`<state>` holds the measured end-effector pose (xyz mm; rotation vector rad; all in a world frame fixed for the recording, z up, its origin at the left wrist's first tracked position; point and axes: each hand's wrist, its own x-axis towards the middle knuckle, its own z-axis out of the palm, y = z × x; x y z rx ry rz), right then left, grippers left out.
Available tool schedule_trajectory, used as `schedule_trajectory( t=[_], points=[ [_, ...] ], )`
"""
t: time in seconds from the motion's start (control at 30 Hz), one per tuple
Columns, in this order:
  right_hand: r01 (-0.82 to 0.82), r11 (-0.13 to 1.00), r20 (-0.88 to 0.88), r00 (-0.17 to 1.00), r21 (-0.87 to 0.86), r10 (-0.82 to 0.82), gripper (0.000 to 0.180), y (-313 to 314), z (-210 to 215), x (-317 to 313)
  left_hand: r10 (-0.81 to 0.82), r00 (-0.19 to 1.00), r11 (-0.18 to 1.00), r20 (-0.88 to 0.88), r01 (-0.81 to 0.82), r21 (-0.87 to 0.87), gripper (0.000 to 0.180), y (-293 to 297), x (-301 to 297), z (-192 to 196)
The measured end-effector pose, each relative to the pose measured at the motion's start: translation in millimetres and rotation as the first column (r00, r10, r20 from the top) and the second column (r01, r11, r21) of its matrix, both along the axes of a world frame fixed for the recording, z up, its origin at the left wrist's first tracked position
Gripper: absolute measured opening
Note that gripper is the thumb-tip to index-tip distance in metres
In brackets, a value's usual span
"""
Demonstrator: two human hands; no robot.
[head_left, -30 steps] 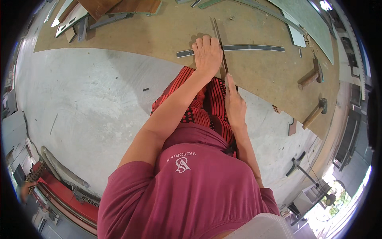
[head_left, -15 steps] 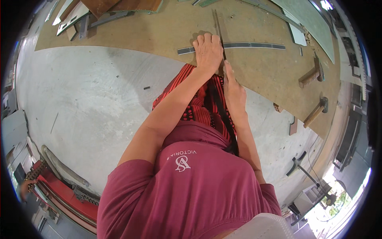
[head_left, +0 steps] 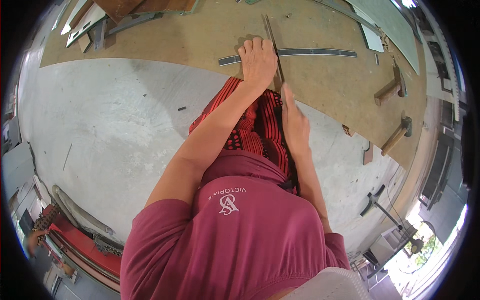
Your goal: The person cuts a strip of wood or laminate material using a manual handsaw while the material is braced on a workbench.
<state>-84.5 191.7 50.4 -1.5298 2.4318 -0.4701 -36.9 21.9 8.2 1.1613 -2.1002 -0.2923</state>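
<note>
My left hand (head_left: 260,62) is closed over a narrow dark grey metal strip (head_left: 317,52) with pale edges, pressing it onto the brown board tabletop. The strip lies crosswise and sticks out on both sides of the hand. Crossing it just right of my left fingers is a hacksaw (head_left: 273,40), its long thin frame seen nearly edge-on and pointing away from me. My right hand (head_left: 296,120), slightly blurred, is closed round its near end at the table's front edge. The grip inside that hand is hidden, and so is the contact between blade and strip.
Two hammers (head_left: 390,91) (head_left: 398,136) lie at the table's right. Panel offcuts (head_left: 95,27) are piled at the far left; a pale green sheet (head_left: 387,27) and a white piece (head_left: 371,39) lie at the far right. The grey floor (head_left: 110,110) shows below the front edge.
My right hand has drawn the hacksaw a little back toward me. The left hand still presses the strip down. The whole view has shifted slightly.
</note>
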Motion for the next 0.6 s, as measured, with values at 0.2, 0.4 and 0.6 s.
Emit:
schedule_trajectory(
  t=[0.2,0.4,0.6],
  points=[
    [-0.054,0.99,-0.005,0.999,-0.13,0.054,0.052,-13,-2,-7,-0.001,1.0,1.0,0.004,0.001,0.01,0.014,1,-1,-2],
    [0.02,0.998,0.116,0.993,-0.066,-0.013,0.052,73,-9,10,-0.006,1.0,1.0,-0.011,0.006,-0.006,0.015,0,-1,0],
    [0.003,1.0,0.004,1.0,-0.012,-0.003,0.049,25,-7,2,-0.001,1.0,1.0,0.004,0.001,-0.003,0.016,-1,2,0]
  ],
)
